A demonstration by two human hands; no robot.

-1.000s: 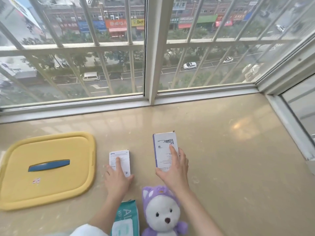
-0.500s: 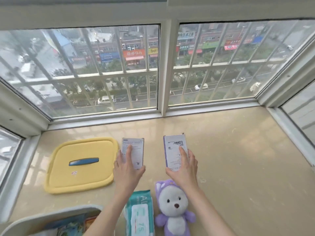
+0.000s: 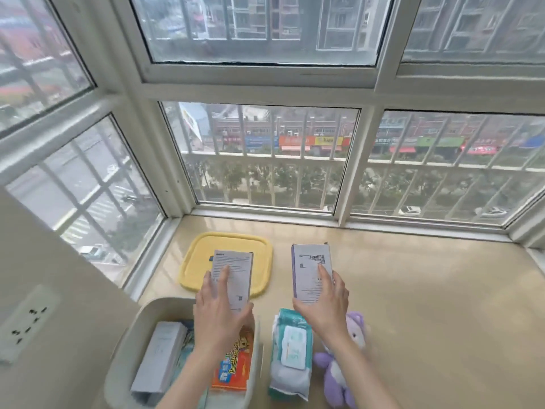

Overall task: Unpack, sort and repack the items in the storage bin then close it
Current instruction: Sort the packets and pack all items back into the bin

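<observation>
My left hand [image 3: 219, 315] holds a white printed box [image 3: 234, 270] above the far rim of the pale storage bin [image 3: 125, 346], in front of the yellow lid [image 3: 194, 270]. My right hand [image 3: 324, 305] grips a white box with a purple edge [image 3: 309, 267] over the sill, just beyond the wet wipes pack [image 3: 292, 355]. A purple plush toy [image 3: 339, 376] lies to the right of the wipes, partly hidden by my right forearm. Inside the bin are a grey box [image 3: 160, 358] and an orange printed packet [image 3: 236, 367].
The beige window sill [image 3: 427, 305] stretches to the right. Barred windows close off the far and left sides. A wall with a socket plate [image 3: 26, 323] stands at the left beside the bin.
Both boxes have come up off the sill toward me in my hands. The left box has shifted left over the lid and bin. My view has tilted up and now takes in the bin.
</observation>
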